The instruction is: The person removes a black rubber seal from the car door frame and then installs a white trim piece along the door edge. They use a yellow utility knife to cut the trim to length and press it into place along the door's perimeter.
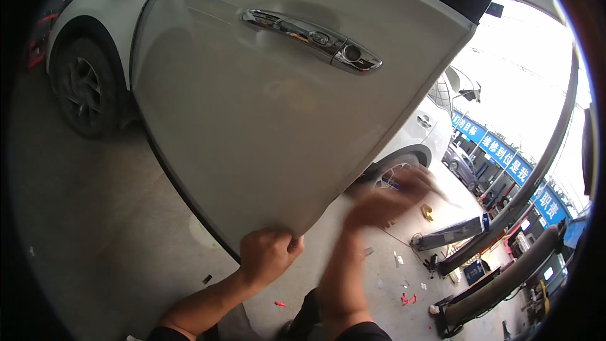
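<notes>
A white car door with a chrome handle stands swung open in front of me. Its lower corner meets my left hand, whose fingers are curled closed round the edge there. To the right of that edge, my right hand is raised and smeared by motion. Whether its fingers hold anything cannot be made out; a faint thin streak shows beside them. The rear edge of the door has a small uneven spot near its lower end, between both hands.
The car's front wheel is at the left. Behind the door's rear edge shows a rear wheel. A grey lift arm and a slanting post stand at the right. Red scraps and a yellow piece lie on the floor.
</notes>
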`<action>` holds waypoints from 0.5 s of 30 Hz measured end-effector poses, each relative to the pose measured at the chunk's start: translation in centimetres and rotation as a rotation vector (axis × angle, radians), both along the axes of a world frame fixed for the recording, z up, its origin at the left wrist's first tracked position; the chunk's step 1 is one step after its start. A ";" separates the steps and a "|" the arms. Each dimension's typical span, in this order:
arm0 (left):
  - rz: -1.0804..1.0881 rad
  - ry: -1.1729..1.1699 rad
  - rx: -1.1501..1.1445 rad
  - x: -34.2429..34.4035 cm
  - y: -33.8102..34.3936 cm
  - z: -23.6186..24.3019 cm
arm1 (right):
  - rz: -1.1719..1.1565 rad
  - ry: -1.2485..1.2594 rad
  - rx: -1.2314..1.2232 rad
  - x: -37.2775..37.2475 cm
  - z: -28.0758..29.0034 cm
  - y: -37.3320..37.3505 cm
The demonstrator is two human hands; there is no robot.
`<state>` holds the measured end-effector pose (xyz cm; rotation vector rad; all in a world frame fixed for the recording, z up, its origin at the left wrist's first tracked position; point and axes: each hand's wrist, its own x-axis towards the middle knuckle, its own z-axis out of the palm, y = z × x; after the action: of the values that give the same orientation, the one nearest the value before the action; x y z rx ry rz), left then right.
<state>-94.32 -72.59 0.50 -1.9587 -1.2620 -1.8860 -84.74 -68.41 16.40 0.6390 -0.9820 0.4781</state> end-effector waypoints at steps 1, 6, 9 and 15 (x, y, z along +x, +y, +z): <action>0.002 0.000 0.005 -0.1 0.0 -0.1 | -0.648 -0.021 -0.264 -1.3 0.0 0.6; 0.013 -0.024 -0.032 -0.7 0.0 -0.2 | -1.199 0.016 -0.328 -1.7 0.3 -0.4; 0.002 -0.036 -0.006 -0.3 0.0 -0.4 | -1.373 0.122 -0.375 1.3 0.1 -1.7; -0.008 0.010 -0.027 -0.1 -0.2 -0.2 | -1.313 -0.040 -0.351 -1.0 0.7 0.4</action>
<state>-94.47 -72.82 0.30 -1.9873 -1.2849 -1.8697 -85.77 -68.05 17.07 -0.3885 -1.1072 -0.5052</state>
